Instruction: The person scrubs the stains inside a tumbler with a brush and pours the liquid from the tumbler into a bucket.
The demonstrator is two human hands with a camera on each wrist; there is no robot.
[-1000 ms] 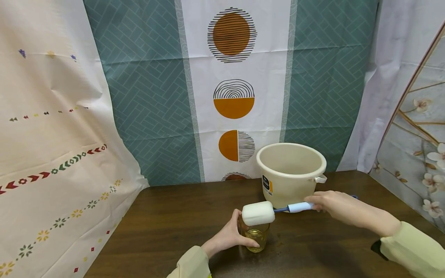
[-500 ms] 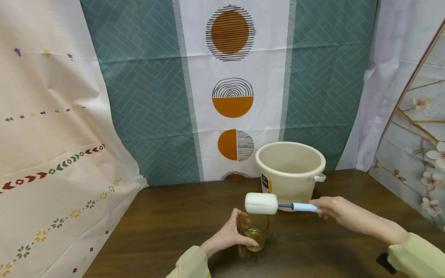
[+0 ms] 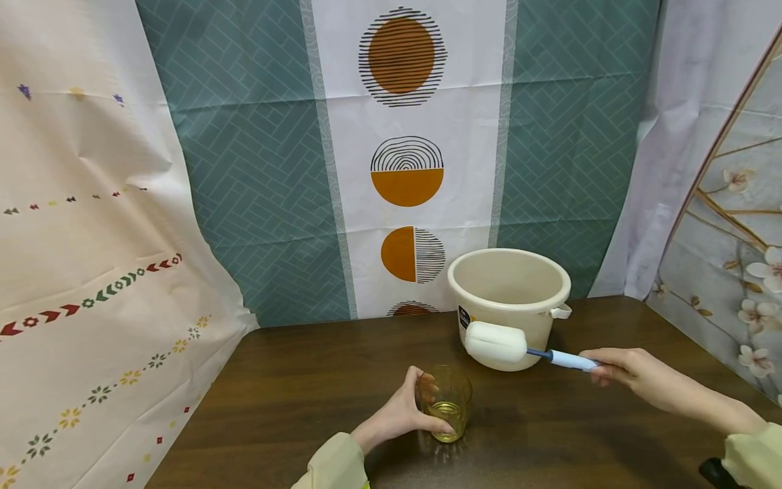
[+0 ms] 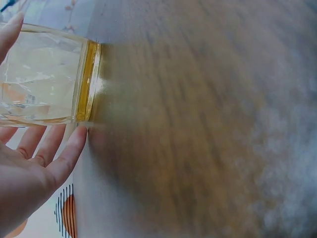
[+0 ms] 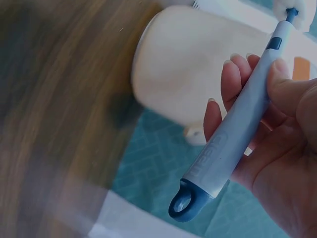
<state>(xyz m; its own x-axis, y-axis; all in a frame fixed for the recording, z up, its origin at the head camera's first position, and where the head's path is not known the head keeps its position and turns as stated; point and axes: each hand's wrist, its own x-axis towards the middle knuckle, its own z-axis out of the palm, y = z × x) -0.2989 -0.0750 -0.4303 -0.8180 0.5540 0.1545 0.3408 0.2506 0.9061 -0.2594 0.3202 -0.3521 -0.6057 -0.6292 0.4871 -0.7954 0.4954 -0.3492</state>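
My left hand (image 3: 406,411) grips a yellow-tinted drinking glass (image 3: 451,394) that stands upright on the table. In the left wrist view, the thumb and fingers lie on opposite sides of the glass (image 4: 44,79), with its base on the wood. My right hand (image 3: 647,380) holds a sponge bottle brush by its pale blue handle (image 5: 237,114), which ends in a dark blue hanging loop (image 5: 190,201). The brush's white sponge head (image 3: 496,341) points left in the head view, above and to the right of the glass, overlapping the front of the bucket.
A cream bucket (image 3: 510,277) with a label and a white handle lug stands at the back right of the brown wooden table (image 3: 318,373). Patterned cloths (image 3: 269,170) hang behind and on both sides. A black item (image 3: 716,472) shows beside the right sleeve.
My right hand has drawn the brush up and away from over the glass, then rightward to the bucket's front. The left hand stays around the glass.
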